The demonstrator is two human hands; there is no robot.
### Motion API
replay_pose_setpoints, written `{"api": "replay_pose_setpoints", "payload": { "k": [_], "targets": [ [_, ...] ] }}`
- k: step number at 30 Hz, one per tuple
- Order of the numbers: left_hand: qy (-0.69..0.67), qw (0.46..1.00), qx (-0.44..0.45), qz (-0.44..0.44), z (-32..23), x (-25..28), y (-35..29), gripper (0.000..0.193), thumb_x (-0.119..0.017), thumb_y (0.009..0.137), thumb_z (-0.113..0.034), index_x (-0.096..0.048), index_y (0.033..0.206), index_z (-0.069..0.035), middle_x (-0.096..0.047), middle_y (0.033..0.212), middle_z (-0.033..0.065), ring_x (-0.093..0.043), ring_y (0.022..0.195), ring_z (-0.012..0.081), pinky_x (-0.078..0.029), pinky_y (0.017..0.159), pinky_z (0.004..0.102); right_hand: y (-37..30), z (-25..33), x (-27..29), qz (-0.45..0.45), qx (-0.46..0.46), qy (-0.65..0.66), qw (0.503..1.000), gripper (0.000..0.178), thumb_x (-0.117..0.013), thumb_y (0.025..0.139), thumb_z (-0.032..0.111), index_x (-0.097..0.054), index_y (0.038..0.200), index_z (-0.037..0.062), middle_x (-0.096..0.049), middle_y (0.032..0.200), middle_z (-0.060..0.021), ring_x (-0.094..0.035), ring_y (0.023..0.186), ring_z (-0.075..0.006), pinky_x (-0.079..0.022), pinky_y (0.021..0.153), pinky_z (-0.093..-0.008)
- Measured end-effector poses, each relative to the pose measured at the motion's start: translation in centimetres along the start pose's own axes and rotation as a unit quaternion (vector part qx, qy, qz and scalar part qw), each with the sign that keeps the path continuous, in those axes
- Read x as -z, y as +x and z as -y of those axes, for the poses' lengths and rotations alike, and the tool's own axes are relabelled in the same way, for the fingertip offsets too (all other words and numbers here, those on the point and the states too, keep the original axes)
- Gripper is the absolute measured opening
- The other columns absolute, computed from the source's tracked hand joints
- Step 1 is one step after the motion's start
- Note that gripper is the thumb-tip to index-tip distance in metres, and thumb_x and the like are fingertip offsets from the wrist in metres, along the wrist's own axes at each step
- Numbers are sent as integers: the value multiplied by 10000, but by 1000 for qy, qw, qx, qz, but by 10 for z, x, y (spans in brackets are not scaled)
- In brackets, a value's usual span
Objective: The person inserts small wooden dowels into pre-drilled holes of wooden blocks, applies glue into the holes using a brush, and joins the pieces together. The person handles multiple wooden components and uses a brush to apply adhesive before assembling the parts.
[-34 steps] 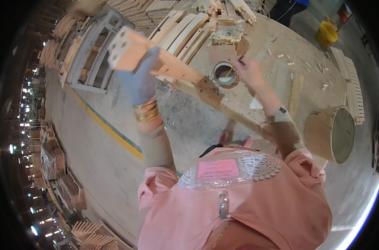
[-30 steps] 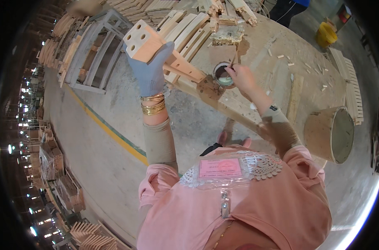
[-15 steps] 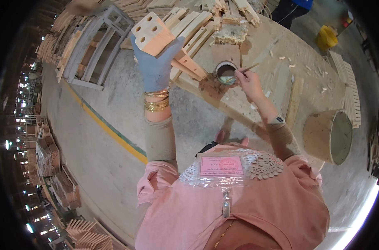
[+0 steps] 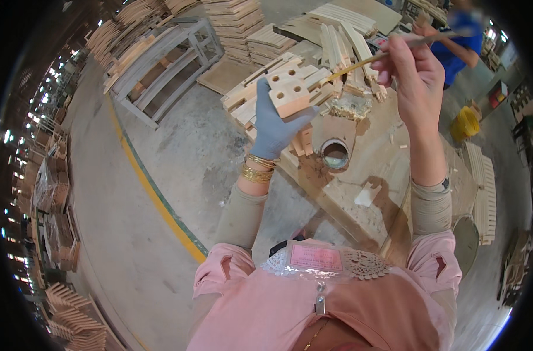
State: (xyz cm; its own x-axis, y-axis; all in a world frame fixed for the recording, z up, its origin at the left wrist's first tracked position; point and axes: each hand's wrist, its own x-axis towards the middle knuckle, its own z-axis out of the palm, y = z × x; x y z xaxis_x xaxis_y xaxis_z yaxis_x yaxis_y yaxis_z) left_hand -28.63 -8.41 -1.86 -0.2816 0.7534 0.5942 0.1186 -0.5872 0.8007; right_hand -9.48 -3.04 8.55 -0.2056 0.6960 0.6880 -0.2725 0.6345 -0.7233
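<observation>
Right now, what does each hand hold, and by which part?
The gloved left hand grips a drilled wooden block from below, at its lower end. The right hand pinches a thin stick near its upper end.

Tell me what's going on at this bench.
A person in a pink top stands at a wooden bench in a woodshop. The gloved left hand holds up a wooden block with round holes in its end. The bare right hand holds a thin stick whose tip points toward the block's holes. A small open can sits on the bench below. Another person in blue works in the background.
</observation>
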Motion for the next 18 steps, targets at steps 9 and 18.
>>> {"api": "replay_pose_setpoints", "payload": {
  "k": [9, 18],
  "targets": [
    [38, 999, -9, -17, 7, 2, -2, 683, -812, 625, -189, -406, 1140, 2, -543, 1076, 133, -562, 976, 204, -475, 826, 314, 20, 27, -46, 175, 81, -153, 969, 220, -618, 877, 220, -638, 884, 1, -603, 665, -18, -523, 554, -53, -420, 513, -203],
    [51, 998, -25, 19, 11, 4, 3, 753, -815, 616, -79, -360, 1212, -16, -537, 1117, 96, -553, 994, 162, -494, 837, 304, 28, 26, -57, 230, 215, -303, 899, 233, -614, 871, 223, -605, 803, 1, -522, 573, -111, -472, 482, -216, -356, 474, -311]
  ]
}}
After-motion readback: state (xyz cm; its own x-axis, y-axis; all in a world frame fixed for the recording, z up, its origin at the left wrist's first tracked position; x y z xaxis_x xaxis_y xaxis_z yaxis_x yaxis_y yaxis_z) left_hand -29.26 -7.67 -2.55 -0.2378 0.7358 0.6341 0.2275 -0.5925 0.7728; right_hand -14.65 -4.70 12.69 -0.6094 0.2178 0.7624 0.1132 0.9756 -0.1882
